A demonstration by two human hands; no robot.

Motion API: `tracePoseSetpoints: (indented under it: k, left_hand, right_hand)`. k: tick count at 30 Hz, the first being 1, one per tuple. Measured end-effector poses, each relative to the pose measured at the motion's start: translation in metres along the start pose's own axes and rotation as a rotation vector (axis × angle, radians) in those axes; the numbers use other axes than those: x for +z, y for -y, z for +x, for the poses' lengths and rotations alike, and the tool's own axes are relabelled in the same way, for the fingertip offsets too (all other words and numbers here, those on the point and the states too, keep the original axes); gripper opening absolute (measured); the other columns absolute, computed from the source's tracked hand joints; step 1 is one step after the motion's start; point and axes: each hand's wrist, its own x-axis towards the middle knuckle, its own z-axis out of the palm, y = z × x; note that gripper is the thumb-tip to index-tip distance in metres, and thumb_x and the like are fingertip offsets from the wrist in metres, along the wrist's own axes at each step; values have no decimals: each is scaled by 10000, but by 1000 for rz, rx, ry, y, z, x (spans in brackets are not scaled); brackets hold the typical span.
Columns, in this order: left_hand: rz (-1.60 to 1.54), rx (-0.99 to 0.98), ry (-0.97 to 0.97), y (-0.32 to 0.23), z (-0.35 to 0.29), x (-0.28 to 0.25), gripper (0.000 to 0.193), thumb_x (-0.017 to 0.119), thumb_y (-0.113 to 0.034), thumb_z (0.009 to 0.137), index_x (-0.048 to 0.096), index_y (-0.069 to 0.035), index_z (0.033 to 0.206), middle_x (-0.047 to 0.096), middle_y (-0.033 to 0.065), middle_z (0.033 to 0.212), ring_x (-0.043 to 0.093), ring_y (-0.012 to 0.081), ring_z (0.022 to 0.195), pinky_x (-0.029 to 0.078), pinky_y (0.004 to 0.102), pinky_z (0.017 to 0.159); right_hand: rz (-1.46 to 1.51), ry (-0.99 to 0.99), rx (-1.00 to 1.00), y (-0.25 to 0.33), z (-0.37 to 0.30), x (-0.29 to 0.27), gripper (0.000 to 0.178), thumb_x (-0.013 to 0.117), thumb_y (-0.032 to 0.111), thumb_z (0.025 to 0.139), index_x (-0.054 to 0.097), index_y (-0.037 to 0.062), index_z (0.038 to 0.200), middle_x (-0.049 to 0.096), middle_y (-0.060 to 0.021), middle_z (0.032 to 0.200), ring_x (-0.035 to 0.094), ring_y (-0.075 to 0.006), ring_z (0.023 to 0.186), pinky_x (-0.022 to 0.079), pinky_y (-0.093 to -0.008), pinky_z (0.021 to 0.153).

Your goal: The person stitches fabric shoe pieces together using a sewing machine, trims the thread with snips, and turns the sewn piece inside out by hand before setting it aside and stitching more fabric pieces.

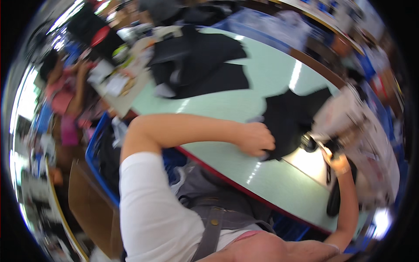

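A black fabric piece (pixel 286 118) lies on the pale green tabletop, its right part reaching the head of a beige sewing machine (pixel 349 118). My left hand (pixel 256 139) is closed at the fabric's left edge, gripping it with the fingers curled. My right hand (pixel 338 164) is raised beside the lower end of the machine head, near the lit needle area. Its fingers are blurred against the machine parts, so I cannot make out whether they hold anything. Light from the machine falls on a bright plate below.
More black cut fabric pieces (pixel 196 65) lie stacked on the far left of the table (pixel 270 83). A blue crate (pixel 98 144) and a cardboard box (pixel 94 205) stand to my left. Another person (pixel 65 96) works at the far left. A blue bin with clear plastic (pixel 270 28) stands behind the table.
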Motion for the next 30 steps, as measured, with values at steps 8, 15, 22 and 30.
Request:
tracePoseSetpoints:
  k: [8, 15, 22, 30]
  left_hand:
    - [-122, -297, -392, 13, 21, -61, 187, 597, -252, 794, 668, -79, 794, 662, 136, 813, 643, 335, 800, 509, 453, 691]
    - [260, 35, -946, 110, 173, -85, 287, 622, -189, 768, 628, -130, 1049, 610, 108, 1024, 596, 318, 994, 492, 447, 807]
    - [1234, 552, -680, 130, 259, -74, 236, 508, -166, 909, 617, -183, 1117, 632, 24, 1128, 598, 210, 1084, 412, 473, 933]
    - [1018, 381, -340, 142, 288, -48, 266, 514, -216, 906, 611, -199, 1152, 640, 39, 1112, 600, 228, 1075, 405, 469, 944]
  right_hand:
    - [-1318, 45, -164, 138, -4, 46, 186, 611, 103, 877, 638, 1, 1030, 664, -167, 983, 627, -351, 892, 495, -412, 819]
    - [-1102, -180, 345, 167, -56, 95, 490, 525, 156, 857, 500, -103, 1273, 557, -312, 1190, 487, -438, 1146, 309, -509, 1072]
    - [-1378, -161, -23, 184, -44, 111, 314, 507, 87, 855, 603, -89, 1097, 612, -303, 967, 553, -442, 873, 440, -502, 842]
    - [-1473, -226, -332, 158, -56, 84, 198, 532, 65, 829, 613, -116, 831, 600, -294, 861, 555, -428, 813, 461, -483, 764]
